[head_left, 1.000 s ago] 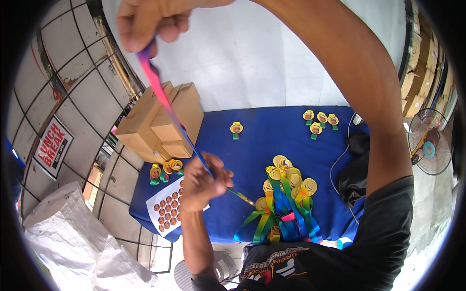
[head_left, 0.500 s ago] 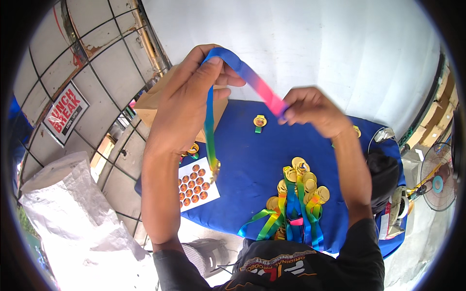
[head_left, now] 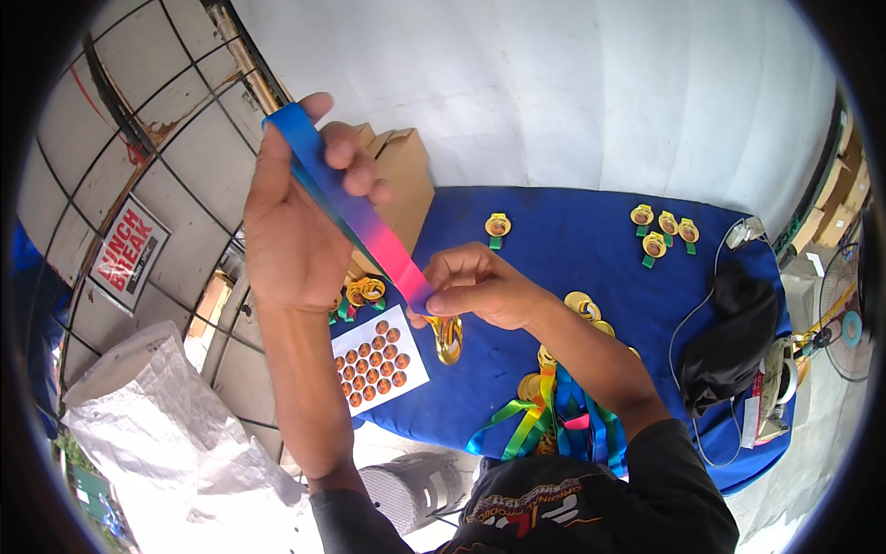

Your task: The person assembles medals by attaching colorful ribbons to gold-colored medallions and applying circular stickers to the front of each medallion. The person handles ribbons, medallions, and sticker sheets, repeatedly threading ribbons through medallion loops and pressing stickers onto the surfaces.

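My left hand [head_left: 300, 222] is raised at the left, palm up. A blue-to-pink medal ribbon [head_left: 355, 208] is looped over it between thumb and fingers. The ribbon slants down to my right hand [head_left: 480, 288], which pinches its lower end between thumb and fingers. Just below those fingertips hangs a gold medal [head_left: 449, 343]. Under the hands lies a white sheet of round dark-orange stickers [head_left: 417, 369]. A heap of gold medals with multicoloured ribbons [head_left: 549, 392] sits at the table's near side, partly hidden by my right forearm.
A blue-covered table [head_left: 563, 249] carries several medals [head_left: 654, 245] at the far right and a single medal [head_left: 497, 224] at the back. Cardboard boxes [head_left: 406, 180] and more medals [head_left: 371, 290] stand at the left. A black bag [head_left: 729, 337] and cable lie at the right.
My right hand has moved down and left along the ribbon to the end by the medal. My left hand has shifted left and turned its palm up. The ribbon now runs doubled between them.
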A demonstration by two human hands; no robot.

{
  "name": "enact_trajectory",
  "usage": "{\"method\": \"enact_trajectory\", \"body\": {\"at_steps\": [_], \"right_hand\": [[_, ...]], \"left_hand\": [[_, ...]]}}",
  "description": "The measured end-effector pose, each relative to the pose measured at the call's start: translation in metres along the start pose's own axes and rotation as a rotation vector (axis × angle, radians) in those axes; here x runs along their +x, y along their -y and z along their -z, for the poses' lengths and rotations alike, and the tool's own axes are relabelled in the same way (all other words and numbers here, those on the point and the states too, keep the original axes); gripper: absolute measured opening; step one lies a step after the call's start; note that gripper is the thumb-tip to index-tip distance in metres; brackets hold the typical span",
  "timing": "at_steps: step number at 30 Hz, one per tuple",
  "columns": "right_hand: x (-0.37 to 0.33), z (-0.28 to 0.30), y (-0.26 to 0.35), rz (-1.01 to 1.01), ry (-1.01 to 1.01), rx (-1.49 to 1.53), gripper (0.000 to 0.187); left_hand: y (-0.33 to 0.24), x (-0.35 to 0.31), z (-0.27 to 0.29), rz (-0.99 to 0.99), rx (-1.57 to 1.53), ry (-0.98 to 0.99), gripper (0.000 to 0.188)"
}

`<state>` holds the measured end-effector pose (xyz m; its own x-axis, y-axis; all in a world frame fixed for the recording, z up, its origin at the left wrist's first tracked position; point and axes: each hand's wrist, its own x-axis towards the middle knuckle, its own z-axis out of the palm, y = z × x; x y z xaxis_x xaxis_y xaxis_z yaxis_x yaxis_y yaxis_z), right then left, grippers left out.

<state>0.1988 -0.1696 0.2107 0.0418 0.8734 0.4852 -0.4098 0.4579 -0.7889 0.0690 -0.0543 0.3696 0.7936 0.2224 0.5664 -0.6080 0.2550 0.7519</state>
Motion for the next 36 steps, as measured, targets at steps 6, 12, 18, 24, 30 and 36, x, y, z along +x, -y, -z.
{"method": "enact_trajectory", "body": {"at_steps": [6,12,18,24,30,36], "right_hand": [[-0.012,0.003,-0.005,0.041,-0.022,0.143,0.006],[-0.02,-0.008,0.004,0.023,-0.051,0.184,0.008],[-0.019,-0.017,0.005,0.057,-0.037,0.032,0.017],[-0.017,-0.027,0.002,0.078,-0.028,-0.079,0.017],[-0.017,-0.028,-0.002,0.061,-0.015,-0.016,0.016],[-0.017,-0.031,-0.006,0.058,-0.016,0.148,0.014]], "left_hand": [[0.006,0.002,0.003,-0.013,-0.11,0.007,0.048],[0.008,-0.005,0.001,0.059,-0.127,0.118,0.06],[0.002,-0.015,0.004,0.105,-0.152,0.132,0.077],[-0.007,-0.025,0.007,0.078,-0.16,0.093,0.071],[-0.011,-0.033,0.006,0.055,-0.137,0.134,0.071],[-0.012,-0.038,0.003,0.029,-0.062,0.152,0.074]]}}
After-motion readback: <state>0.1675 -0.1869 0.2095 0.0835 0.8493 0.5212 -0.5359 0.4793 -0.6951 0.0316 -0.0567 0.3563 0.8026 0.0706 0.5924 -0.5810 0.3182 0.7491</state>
